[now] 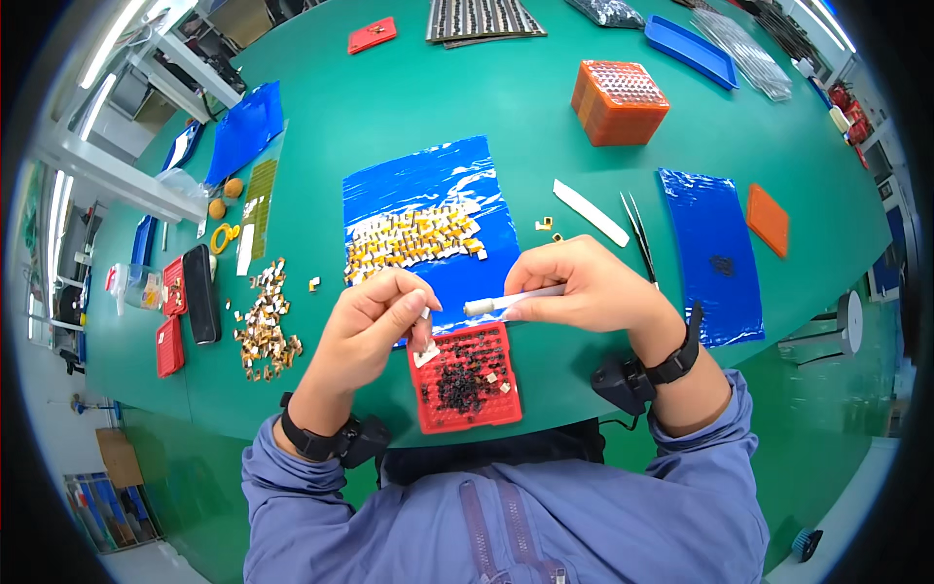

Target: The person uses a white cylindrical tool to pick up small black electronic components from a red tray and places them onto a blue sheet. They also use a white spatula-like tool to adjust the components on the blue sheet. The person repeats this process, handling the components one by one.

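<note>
My left hand is closed in a pinch over the upper left of a red tray, a small white part showing at its fingertips. Small black pieces are heaped in the tray, with a few pale parts among them. Gripped in my right hand is a white pen-shaped tool. Its blunt tip points left, toward my left fingers and apart from them. Just beyond both hands lies a blue sheet bearing rows of small white-and-yellow parts.
At left lie a loose pile of small parts, a black case and yellow scissors. On the right are tweezers, a white strip, another blue sheet and an orange plate. Stacked orange trays stand farther back.
</note>
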A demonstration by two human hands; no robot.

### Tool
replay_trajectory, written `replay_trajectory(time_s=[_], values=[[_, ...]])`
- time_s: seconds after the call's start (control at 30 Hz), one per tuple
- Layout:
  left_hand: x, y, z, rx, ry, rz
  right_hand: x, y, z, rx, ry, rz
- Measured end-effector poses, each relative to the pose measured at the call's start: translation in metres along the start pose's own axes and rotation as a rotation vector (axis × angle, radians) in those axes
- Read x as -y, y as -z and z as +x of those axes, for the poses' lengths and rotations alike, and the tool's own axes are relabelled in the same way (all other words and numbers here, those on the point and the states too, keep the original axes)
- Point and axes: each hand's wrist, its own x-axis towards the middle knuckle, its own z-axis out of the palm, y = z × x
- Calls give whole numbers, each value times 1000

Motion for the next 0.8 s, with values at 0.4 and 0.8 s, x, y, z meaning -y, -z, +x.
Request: replay_trajectory(time_s=[0.4, 0.8], values=[[32, -14, 7, 115, 62, -700, 2, -7, -1, 15, -48, 129], [39, -18, 10, 149, 18, -687, 3, -10, 0, -15, 17, 248]])
